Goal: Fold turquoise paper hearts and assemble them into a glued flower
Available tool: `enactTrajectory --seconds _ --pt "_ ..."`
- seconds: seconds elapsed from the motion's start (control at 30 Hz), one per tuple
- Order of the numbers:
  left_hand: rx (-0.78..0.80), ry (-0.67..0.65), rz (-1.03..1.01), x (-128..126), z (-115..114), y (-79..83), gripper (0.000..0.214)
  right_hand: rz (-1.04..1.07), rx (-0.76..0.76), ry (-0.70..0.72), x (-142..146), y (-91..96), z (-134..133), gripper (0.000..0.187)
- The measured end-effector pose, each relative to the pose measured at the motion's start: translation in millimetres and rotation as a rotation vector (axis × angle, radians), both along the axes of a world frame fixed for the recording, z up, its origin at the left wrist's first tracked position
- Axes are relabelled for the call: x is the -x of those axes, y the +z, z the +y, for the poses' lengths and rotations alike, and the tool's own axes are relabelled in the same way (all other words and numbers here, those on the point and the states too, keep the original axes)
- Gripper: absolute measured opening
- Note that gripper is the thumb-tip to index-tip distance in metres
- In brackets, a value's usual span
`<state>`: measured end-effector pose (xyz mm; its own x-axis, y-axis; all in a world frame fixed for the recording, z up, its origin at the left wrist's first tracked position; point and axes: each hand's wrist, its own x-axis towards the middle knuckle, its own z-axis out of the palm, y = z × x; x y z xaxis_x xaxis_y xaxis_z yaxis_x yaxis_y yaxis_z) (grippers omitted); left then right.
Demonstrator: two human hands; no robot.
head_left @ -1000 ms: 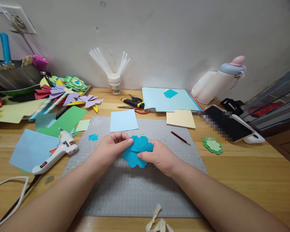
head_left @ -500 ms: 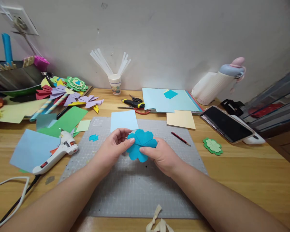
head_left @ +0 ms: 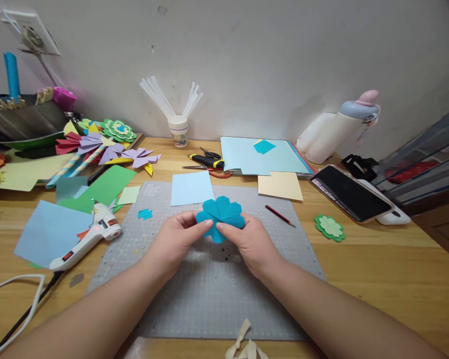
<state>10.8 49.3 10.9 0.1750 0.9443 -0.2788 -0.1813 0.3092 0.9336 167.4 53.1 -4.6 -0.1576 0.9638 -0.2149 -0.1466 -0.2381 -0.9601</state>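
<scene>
A bright blue paper flower (head_left: 220, 212) with rounded petals and fold creases is held up over the grey cutting mat (head_left: 217, 289). My left hand (head_left: 181, 237) pinches its left edge, thumb on top and the other fingers behind. On the opposite side my right hand (head_left: 252, 239) grips it the same way, with the thumb pressed near the lower middle. Behind the flower lies a light blue paper square (head_left: 192, 187). Small blue paper scraps (head_left: 145, 214) rest on the mat to the left, and a pencil (head_left: 280, 215) lies to the right.
A white glue gun (head_left: 93, 232) with its cord lies left, beside coloured paper sheets. Scissors and a yellow-black cutter (head_left: 205, 160) lie behind the mat. A paper cup (head_left: 178, 132) holds white strips. A green paper flower (head_left: 330, 227), phone (head_left: 351, 192) and bottle (head_left: 336, 129) are right.
The blue flower has tilted and risen slightly, and its creases show more clearly. My left hand's fingers have closed in behind its edge, with the thumb a little lower.
</scene>
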Motion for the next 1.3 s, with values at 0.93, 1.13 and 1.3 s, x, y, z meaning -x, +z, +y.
enactTrajectory --seconds 0.93,1.13,1.3 --pt "0.040 0.071 0.049 -2.9 -1.7 -8.0 0.024 0.030 -0.076 0.169 1.1 7.1 -7.0 0.022" --pt "0.051 0.055 0.032 -0.3 1.3 -6.3 0.025 0.019 -0.091 0.044 -3.0 8.0 -1.3 0.023" --pt "0.062 0.006 -0.010 0.4 0.9 -6.9 0.026 0.003 -0.101 -0.002 -3.6 9.3 -2.0 0.023"
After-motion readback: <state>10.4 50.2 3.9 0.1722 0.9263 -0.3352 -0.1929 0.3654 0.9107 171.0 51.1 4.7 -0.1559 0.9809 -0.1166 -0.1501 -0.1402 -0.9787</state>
